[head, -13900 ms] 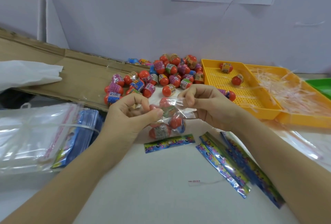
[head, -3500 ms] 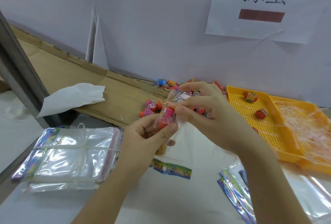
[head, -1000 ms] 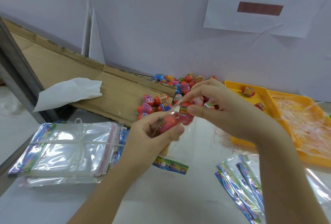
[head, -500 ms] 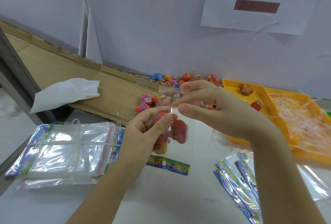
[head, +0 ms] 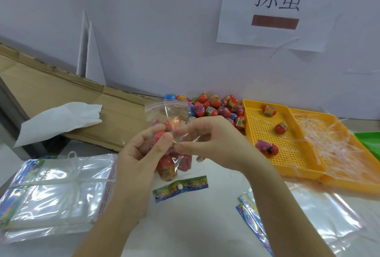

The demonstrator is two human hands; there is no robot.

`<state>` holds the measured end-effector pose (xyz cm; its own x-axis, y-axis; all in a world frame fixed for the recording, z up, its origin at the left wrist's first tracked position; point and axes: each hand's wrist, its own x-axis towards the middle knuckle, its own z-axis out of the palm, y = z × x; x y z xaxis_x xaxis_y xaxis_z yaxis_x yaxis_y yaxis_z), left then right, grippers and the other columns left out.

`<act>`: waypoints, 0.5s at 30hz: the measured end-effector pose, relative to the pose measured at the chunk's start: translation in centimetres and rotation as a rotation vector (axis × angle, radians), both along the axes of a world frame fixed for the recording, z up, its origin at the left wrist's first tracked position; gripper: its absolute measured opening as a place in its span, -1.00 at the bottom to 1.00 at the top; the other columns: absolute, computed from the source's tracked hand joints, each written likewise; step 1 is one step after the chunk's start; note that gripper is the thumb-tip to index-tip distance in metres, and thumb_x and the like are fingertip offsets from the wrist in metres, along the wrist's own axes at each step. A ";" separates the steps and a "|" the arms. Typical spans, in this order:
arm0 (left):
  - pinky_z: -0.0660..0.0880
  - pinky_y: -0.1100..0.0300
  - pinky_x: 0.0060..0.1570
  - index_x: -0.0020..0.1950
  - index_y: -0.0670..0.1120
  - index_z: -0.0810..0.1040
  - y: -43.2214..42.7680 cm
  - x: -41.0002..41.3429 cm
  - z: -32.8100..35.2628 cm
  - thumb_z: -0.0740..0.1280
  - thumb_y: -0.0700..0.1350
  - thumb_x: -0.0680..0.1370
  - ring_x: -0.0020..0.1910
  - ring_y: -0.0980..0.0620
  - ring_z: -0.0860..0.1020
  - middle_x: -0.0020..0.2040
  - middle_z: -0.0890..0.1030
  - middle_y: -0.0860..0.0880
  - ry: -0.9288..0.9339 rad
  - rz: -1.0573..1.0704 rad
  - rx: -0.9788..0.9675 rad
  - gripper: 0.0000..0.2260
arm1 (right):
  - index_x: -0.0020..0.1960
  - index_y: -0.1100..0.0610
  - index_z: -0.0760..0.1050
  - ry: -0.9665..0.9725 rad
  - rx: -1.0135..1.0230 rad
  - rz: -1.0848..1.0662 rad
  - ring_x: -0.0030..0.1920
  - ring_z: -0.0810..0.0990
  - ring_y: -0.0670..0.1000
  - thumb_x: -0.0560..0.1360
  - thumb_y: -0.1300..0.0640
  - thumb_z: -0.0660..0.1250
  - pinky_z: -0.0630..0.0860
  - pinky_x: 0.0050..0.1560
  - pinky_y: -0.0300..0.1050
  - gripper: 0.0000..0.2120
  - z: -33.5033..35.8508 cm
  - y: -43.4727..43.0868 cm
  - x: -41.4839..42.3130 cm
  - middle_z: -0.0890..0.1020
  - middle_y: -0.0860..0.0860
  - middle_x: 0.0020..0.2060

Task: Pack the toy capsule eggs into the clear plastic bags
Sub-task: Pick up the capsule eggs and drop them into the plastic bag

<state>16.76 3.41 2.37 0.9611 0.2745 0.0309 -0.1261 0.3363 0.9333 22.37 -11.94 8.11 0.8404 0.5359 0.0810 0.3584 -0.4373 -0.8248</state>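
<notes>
Both hands hold one clear plastic bag [head: 176, 112] upright above the white table. My left hand [head: 141, 154] pinches its left side and my right hand [head: 207, 143] pinches its right side at mid height. Several red capsule eggs [head: 166, 166] hang in the bag's bottom below my fingers. The bag's mouth with a red-edged strip stands open above the hands. A pile of loose capsule eggs [head: 213, 106] lies against the wall behind the bag.
A tied stack of clear bags [head: 53, 191] lies at the left. Yellow trays [head: 287, 143] at the right hold three eggs and plastic strips. Colourful header cards [head: 181, 188] lie under and right of my hands. Cardboard [head: 61, 92] and a white cloth [head: 57, 121] sit at the back left.
The bag's top has sprung up above my hands. My fingers have slid down to its middle, and the eggs have dropped to the bottom.
</notes>
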 end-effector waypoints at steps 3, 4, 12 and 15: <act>0.65 -0.01 -0.18 0.04 -0.03 0.71 0.0 0.0 0.1 0.52 0.09 0.22 -0.07 -0.15 0.70 -0.03 0.72 -0.13 0.029 -0.020 -0.025 -0.57 | -0.09 -0.02 0.65 -0.002 0.079 0.003 -0.25 0.67 -0.04 0.43 0.09 0.47 0.62 -0.33 -0.15 -0.93 -0.3 0.0 0.1 0.70 -0.07 -0.25; 0.64 0.07 -0.25 0.00 -0.01 0.72 0.0 0.0 0.2 0.52 0.09 0.21 -0.11 -0.12 0.71 -0.06 0.72 -0.13 0.034 -0.033 -0.032 -0.60 | -0.08 0.01 0.65 -0.008 0.103 0.001 -0.27 0.67 -0.05 0.42 0.10 0.47 0.61 -0.34 -0.19 -0.92 -0.5 0.2 0.2 0.70 -0.06 -0.26; 0.62 0.14 -0.30 -0.12 0.00 0.74 0.7 0.4 0.6 0.50 0.04 0.20 -0.18 -0.03 0.71 -0.12 0.73 -0.09 0.025 0.055 -0.125 -0.70 | 0.29 -0.16 0.43 0.090 0.238 -0.222 0.15 0.59 -0.01 0.47 -0.19 0.33 0.60 0.04 -0.11 -0.58 -2.9 0.0 2.5 0.63 -0.17 0.13; 0.64 0.06 -0.23 -0.06 -0.02 0.74 0.7 0.3 0.7 0.51 0.09 0.16 -0.13 -0.08 0.69 -0.08 0.72 -0.10 0.039 0.078 -0.116 -0.60 | 0.55 -0.11 0.07 -0.201 -0.503 -0.490 0.51 0.11 0.11 0.57 -0.19 0.18 0.20 0.43 0.10 -0.39 -5.1 -1.6 4.3 0.16 -0.01 0.53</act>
